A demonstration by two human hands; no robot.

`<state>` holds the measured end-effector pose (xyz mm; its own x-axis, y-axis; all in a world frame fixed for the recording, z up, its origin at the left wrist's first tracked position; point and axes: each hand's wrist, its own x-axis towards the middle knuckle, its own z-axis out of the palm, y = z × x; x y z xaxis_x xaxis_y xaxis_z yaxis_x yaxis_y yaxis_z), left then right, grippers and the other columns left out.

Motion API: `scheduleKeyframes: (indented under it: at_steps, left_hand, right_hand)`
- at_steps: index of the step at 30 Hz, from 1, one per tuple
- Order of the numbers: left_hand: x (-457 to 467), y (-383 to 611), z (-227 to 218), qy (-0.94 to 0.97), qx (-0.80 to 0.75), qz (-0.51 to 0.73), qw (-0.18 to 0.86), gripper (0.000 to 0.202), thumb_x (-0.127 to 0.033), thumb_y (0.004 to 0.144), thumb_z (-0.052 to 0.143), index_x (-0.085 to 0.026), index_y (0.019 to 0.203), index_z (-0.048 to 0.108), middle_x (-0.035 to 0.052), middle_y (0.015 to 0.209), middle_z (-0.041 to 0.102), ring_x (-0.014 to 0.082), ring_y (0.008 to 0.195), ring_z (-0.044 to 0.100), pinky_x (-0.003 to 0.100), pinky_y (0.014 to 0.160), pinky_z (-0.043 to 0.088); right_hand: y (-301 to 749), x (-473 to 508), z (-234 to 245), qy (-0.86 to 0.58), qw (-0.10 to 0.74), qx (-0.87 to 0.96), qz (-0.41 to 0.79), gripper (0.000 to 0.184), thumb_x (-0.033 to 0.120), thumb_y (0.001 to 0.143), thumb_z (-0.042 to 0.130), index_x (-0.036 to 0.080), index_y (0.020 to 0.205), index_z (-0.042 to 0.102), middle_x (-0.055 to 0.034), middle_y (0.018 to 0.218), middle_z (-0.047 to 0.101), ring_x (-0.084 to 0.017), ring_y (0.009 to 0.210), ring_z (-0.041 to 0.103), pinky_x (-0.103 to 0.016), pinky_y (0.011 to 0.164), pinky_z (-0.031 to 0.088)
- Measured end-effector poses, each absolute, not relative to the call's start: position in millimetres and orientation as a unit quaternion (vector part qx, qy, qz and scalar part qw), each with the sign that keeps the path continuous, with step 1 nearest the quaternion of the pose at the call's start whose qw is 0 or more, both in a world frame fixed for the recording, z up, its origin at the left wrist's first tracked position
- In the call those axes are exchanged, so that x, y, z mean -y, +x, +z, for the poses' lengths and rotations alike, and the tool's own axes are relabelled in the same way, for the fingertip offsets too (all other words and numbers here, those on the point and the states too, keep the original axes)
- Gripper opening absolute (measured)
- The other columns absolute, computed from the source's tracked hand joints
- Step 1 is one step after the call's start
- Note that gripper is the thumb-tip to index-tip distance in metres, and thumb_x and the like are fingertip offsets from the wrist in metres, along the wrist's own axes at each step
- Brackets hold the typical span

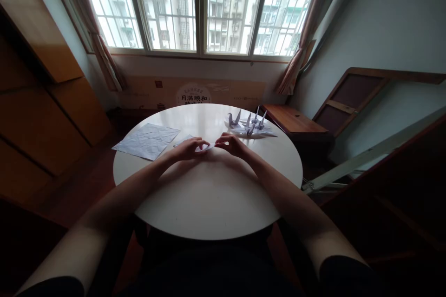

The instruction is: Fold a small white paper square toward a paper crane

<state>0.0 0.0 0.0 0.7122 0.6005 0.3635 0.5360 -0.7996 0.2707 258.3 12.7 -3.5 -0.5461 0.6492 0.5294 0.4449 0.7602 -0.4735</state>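
Between my two hands, just above the white round table [205, 195], is a small piece of folded white paper [206, 147]. My left hand [191, 147] has thumb and fingers closed on its left part. The fingertips of my right hand [230, 143] pinch its right end. Behind my left hand lies another small paper piece [184, 140], partly covered by the hand. Several folded paper cranes [249, 127] stand on a paper sheet to the right, beyond my right hand. A creased, flat paper sheet [148, 140] rests at the table's left side.
A wooden bench-like stand [292, 118] is behind the table on the right. Wooden cabinets [49, 116] line the left side. At the back, a printed cardboard panel [223, 90] leans under the barred window [202, 9], with tied curtains [101, 55] at its sides.
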Motion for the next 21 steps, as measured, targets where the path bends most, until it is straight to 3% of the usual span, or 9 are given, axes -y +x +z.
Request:
scheduleKeyframes:
  at_steps: [2,5,8,12,14,18,21]
  left_hand:
    - [1,0,-1,0.922,-0.3,0.237,0.064,0.025,-0.031,0.095,0.055,-0.021,0.109,0.072,0.0052,0.089,0.065,0.0169,0.078,0.061,0.026,0.072,0.046]
    - [0,2,-1,0.913,-0.297,0.278,0.043,0.025,-0.026,0.096,0.05,-0.018,0.09,0.073,0.0058,0.086,0.064,0.0161,0.075,0.059,0.026,0.069,0.044]
    - [-2,6,1,0.876,-0.314,0.36,0.068,0.023,-0.025,0.095,0.051,-0.018,0.098,0.073,0.0057,0.086,0.063,0.0148,0.073,0.058,0.026,0.067,0.044]
    - [-3,11,10,0.748,-0.33,0.534,0.215,0.05,-0.03,0.09,0.062,-0.021,0.139,0.053,0.0022,0.086,0.062,0.0125,0.069,0.056,0.024,0.064,0.047]
    - [-4,13,14,0.682,-0.319,0.574,0.321,0.055,-0.035,0.083,0.071,-0.021,0.135,0.057,0.0038,0.092,0.063,0.0137,0.074,0.059,0.025,0.066,0.05]
    - [-4,14,15,0.587,-0.325,0.538,0.509,0.05,-0.043,0.067,0.085,-0.013,0.106,0.074,0.0107,0.101,0.068,0.0192,0.084,0.064,0.034,0.073,0.055]
    - [-4,14,11,0.572,-0.356,0.486,0.557,0.056,-0.041,0.055,0.093,-0.009,0.098,0.076,0.0124,0.094,0.071,0.0201,0.081,0.065,0.037,0.075,0.056]
  right_hand:
    - [258,-12,-2,-0.314,0.377,0.861,0.136,0.034,0.048,0.09,0.064,0.017,0.091,0.077,-0.0087,0.088,0.066,-0.018,0.076,0.064,-0.033,0.073,0.053]
    - [257,-13,-1,-0.329,0.423,0.836,0.118,0.04,0.05,0.093,0.058,0.018,0.112,0.072,-0.0097,0.097,0.063,-0.02,0.083,0.064,-0.036,0.078,0.054]
    - [257,-14,0,-0.344,0.462,0.811,0.107,0.05,0.053,0.096,0.05,0.019,0.129,0.063,-0.0103,0.101,0.062,-0.021,0.088,0.063,-0.037,0.079,0.055]
    - [257,-15,2,-0.362,0.491,0.783,0.124,0.055,0.059,0.097,0.041,0.021,0.133,0.06,-0.0106,0.104,0.064,-0.021,0.091,0.064,-0.039,0.083,0.054]
    - [257,-15,2,-0.37,0.491,0.773,0.153,0.058,0.061,0.097,0.039,0.021,0.134,0.059,-0.0105,0.106,0.067,-0.023,0.095,0.065,-0.041,0.087,0.054]
    - [257,-17,0,-0.375,0.487,0.755,0.229,0.063,0.062,0.096,0.038,0.018,0.137,0.058,-0.0112,0.1,0.072,-0.025,0.097,0.068,-0.043,0.089,0.053]
    - [258,-19,-3,-0.385,0.479,0.742,0.269,0.066,0.057,0.086,0.061,0.015,0.135,0.058,-0.0088,0.088,0.073,-0.024,0.087,0.07,-0.041,0.085,0.055]
